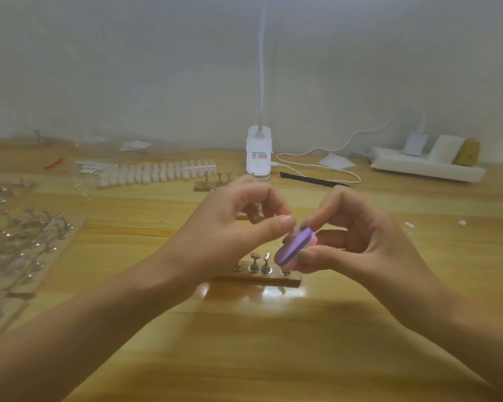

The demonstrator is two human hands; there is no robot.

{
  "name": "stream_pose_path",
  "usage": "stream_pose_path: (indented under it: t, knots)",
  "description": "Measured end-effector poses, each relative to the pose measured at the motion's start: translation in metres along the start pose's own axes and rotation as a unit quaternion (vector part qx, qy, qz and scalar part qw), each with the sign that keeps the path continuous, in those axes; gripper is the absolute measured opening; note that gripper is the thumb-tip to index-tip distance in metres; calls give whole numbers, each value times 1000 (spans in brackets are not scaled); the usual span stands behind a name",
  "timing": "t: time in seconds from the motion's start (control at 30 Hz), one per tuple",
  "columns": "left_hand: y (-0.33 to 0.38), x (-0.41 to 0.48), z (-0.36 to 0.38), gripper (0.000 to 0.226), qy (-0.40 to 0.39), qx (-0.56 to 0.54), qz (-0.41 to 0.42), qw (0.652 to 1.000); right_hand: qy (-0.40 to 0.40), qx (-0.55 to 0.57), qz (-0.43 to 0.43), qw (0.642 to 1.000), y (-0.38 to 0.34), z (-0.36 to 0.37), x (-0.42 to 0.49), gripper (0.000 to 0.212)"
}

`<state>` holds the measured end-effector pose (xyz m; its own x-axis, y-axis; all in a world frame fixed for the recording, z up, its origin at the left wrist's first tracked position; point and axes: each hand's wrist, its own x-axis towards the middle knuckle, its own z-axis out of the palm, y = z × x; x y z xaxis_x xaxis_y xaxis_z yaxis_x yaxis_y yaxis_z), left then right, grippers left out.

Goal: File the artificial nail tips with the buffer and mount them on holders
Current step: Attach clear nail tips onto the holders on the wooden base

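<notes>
Wood table (244, 358), glossy w/ glare, ran from near edge to wall. Over its middle, R hand (357, 242) pinched purple-pink buffer (295, 250) betw. thumb & fingers, just above wooden strip (259, 281) of metal holders (254, 261). L hand (233, 224) had thumb & fingers curled in at buffer's top; couldn't tell what they held. Further back: row of white nail tips (157, 172), lamp base (258, 152), power strip (424, 166), then pale wall (128, 68).
</notes>
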<state>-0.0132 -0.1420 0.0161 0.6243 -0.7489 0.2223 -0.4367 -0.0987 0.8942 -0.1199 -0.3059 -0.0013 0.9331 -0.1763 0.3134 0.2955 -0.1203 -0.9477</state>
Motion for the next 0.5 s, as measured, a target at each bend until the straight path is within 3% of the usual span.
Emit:
stream_pose_path:
  t: [0.13,0.27,0.4,0.5]
  knots:
    - [0,1,-3,13,1,-29,-17,999,110,20,-23,993,-3,-6,3,36]
    - [0,-1,1,15,-6,-41,-30,999,12,5,-6,1000,6,3,-3,37]
    - [3,1,-4,15,11,-65,-30,997,96,5,-20,995,0,-5,2,40]
    - [2,0,-2,18,3,-49,-24,998,36,-14,-10,999,5,1,-1,41]
